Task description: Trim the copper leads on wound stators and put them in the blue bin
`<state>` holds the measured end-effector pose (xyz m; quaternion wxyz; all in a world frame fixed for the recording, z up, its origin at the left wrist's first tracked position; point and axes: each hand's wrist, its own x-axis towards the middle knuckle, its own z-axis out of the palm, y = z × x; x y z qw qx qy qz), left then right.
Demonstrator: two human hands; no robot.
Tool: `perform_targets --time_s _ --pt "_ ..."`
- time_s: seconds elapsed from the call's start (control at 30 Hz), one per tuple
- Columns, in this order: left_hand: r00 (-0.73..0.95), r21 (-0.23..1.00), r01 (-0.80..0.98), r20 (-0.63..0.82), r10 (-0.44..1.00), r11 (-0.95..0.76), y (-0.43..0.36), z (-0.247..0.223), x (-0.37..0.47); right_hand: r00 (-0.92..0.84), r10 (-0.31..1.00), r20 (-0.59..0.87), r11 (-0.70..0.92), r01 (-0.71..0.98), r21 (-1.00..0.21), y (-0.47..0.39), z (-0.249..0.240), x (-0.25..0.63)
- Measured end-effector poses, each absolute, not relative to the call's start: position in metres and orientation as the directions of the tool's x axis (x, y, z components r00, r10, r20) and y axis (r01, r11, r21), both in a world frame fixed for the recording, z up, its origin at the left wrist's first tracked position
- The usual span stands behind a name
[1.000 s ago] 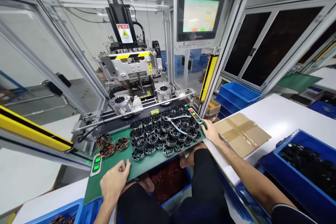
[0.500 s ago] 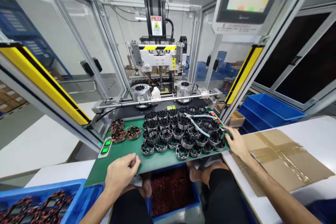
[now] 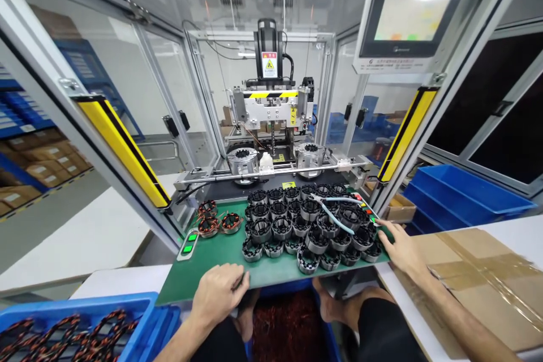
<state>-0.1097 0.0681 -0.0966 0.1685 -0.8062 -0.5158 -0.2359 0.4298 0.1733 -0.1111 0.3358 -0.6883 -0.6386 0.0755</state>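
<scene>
Left hand (image 3: 220, 292) lies curled closed at the bench's (image 3: 231, 254) front edge, bare surface beyond. Right hand (image 3: 402, 247), fingers extended, meets the multicoloured button panel (image 3: 365, 207).

Single view, worn on my head, facing forward and tipped down. My left hand (image 3: 218, 294) and right hand (image 3: 401, 246) sit close below the lens, forearms entering from the bottom edge. Green work surface (image 3: 224, 249) near; machine (image 3: 267, 106) farther off, about mid-frame. Wide take: screen (image 3: 413, 11) upper right, blue bin (image 3: 144, 319) lower left.

left grip (image 3: 218, 293) curled, right grip (image 3: 402, 246) outstretched
</scene>
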Motion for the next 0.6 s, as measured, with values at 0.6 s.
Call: perform_targets --time_s 0.6 --pt "0.415 -0.1 0.888 0.595 0.689 -0.449 0.077 -0.1 -0.078 0.796 0.606 -0.003 0.195 -0.152 -0.969 0.186 -0.224 0.384"
